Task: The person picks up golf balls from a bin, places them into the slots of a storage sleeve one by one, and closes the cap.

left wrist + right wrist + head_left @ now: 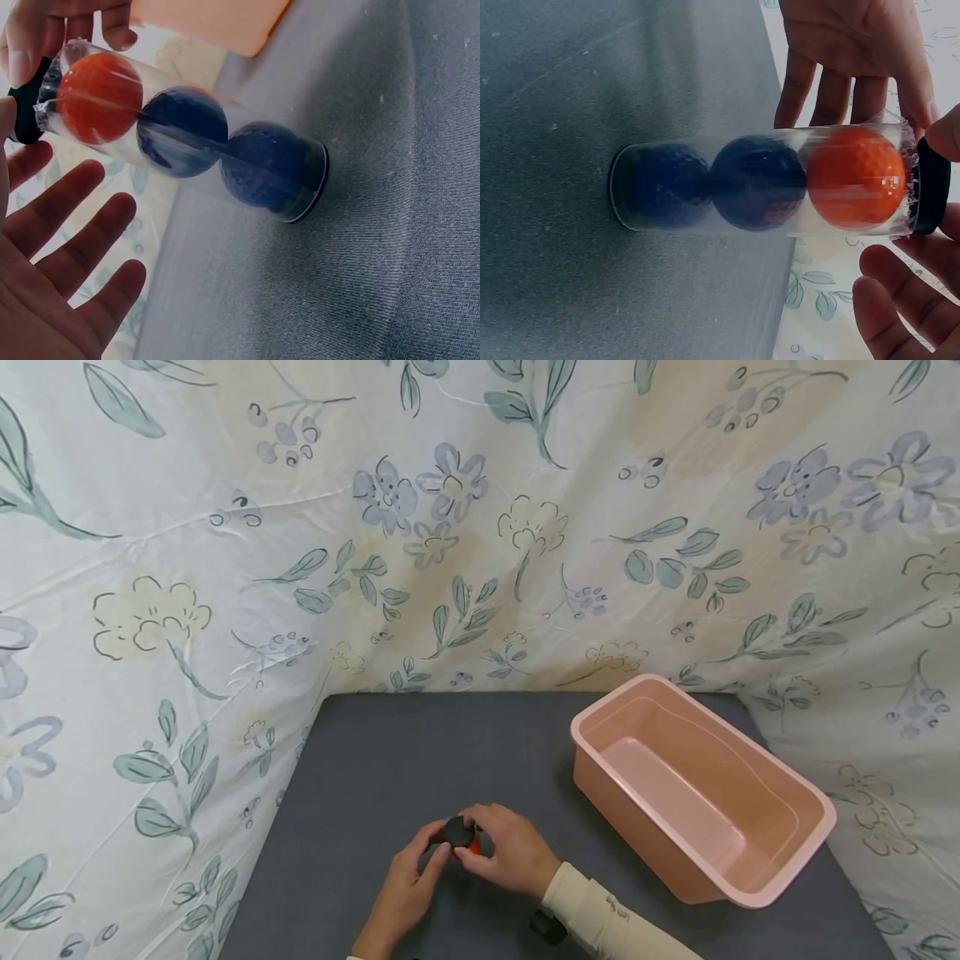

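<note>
A clear plastic tube point(184, 133) of golf balls stands upright with its base on the dark cloth. Inside it an orange golf ball point(856, 178) is uppermost, with two dark blue golf balls point(758, 182) below. At its top is a black cap point(459, 832), and some ragged clear film shows just under the cap in both wrist views. My left hand point(408, 883) pinches the cap from the left with thumb and index finger, its other fingers spread apart from the tube. From the right, my right hand point(519, 852) grips the cap between thumb and fingers.
A pink plastic bin point(637, 810) sits to the right on the dark table point(405, 752). Floral cloth point(465, 552) hangs behind the table and along its sides. Beneath the right sleeve is a small black object point(547, 927).
</note>
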{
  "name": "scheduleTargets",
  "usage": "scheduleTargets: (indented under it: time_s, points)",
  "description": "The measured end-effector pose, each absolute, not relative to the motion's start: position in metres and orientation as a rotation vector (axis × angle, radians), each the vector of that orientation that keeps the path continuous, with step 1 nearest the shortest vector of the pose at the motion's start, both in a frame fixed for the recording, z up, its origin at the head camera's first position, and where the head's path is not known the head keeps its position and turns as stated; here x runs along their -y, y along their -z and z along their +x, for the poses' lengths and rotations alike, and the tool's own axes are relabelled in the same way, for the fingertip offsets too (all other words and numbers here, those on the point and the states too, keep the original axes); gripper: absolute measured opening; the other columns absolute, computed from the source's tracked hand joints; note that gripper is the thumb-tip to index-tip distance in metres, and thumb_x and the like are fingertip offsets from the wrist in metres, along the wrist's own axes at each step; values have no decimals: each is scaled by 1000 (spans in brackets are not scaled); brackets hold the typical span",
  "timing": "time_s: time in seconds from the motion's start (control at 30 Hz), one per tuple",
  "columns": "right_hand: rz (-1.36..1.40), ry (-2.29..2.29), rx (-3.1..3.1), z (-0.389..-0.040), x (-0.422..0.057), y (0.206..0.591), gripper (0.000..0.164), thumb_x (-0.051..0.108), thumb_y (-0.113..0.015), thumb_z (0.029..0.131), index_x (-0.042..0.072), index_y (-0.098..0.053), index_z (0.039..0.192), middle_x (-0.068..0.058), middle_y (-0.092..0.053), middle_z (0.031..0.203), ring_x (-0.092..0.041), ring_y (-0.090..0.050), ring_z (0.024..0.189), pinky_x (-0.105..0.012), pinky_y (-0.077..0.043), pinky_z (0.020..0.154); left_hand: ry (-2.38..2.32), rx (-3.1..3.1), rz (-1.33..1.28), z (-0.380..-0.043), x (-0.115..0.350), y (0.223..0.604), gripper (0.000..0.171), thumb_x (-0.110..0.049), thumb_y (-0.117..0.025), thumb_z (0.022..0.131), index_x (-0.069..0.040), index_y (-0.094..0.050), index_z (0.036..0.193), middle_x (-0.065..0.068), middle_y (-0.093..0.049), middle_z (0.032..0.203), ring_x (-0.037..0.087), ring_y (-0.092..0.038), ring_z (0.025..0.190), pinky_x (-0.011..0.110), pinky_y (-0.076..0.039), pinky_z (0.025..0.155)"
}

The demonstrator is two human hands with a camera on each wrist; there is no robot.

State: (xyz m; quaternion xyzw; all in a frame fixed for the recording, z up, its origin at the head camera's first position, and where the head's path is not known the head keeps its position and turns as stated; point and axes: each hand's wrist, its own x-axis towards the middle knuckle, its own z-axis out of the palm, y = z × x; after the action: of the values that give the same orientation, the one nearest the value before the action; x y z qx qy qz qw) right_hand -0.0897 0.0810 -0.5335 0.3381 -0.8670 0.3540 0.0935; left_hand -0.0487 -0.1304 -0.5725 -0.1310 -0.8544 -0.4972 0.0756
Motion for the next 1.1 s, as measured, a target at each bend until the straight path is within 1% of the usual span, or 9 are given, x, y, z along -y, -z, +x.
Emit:
scheduleTargets:
  time_s: [0.13,0.27,0.37,0.53,0.57,0.73,0.9,1.0,1.1]
  points:
    - [1009,-1021,2582,-88,-83,535,31,36,-79,93,21,-68,118,7,-71,102,-7,-61,80,-19,-52,68,1489,2566,-414,-49,130,575,39,-21,-58,107,-34,-55,144,-16,-67,135,12,-65,125,41,-54,106]
    - [1041,-975,2556,-87,-85,536,37,35,-79,94,19,-68,126,4,-73,118,-9,-69,92,-24,-58,77,1482,2566,-440,-49,129,576,43,-21,-58,107,-32,-53,148,-15,-66,137,14,-64,128,39,-55,106]
    - [1069,-957,2536,-87,-87,537,39,33,-79,94,19,-68,128,4,-73,124,-9,-70,98,-27,-60,82,1479,2563,-446,-48,128,576,43,-21,-59,107,-32,-53,148,-16,-66,136,13,-65,126,38,-55,105]
    - [1109,-963,2505,-86,-91,537,38,31,-79,93,17,-68,127,2,-73,125,-12,-72,105,-30,-61,88,1483,2558,-450,-47,126,577,44,-22,-61,106,-33,-53,148,-17,-65,136,11,-65,125,37,-55,104]
    - [1116,-963,2498,-86,-91,537,38,30,-79,93,17,-68,127,1,-73,124,-12,-72,105,-31,-61,88,1491,2560,-451,-47,126,577,44,-22,-61,106,-34,-52,148,-17,-65,137,11,-65,125,39,-55,104]
    - [1153,-952,2443,-86,-95,541,39,28,-80,93,16,-67,128,0,-73,124,-12,-72,104,-30,-61,87,1520,2554,-464,-46,124,579,45,-20,-60,106,-37,-52,148,-16,-64,139,11,-64,126,37,-55,104]
    - [1174,-924,2413,-87,-98,545,40,29,-80,92,15,-67,128,0,-74,123,-10,-72,101,-28,-61,86,1522,2542,-502,-48,121,581,47,-17,-59,106,-36,-52,148,-15,-64,140,12,-64,126,34,-55,104]
    - [1179,-943,2422,-88,-100,546,40,33,-78,95,14,-68,129,-1,-74,125,-12,-73,106,-30,-61,89,1522,2548,-504,-49,120,581,46,-17,-59,106,-36,-52,148,-14,-64,140,12,-65,126,35,-56,103]
    - [1165,-1034,2440,-87,-102,549,37,34,-72,99,14,-69,130,-2,-73,129,-14,-73,110,-33,-61,91,1501,2558,-499,-49,119,581,46,-19,-60,106,-36,-52,148,-14,-63,141,13,-65,126,36,-56,102]
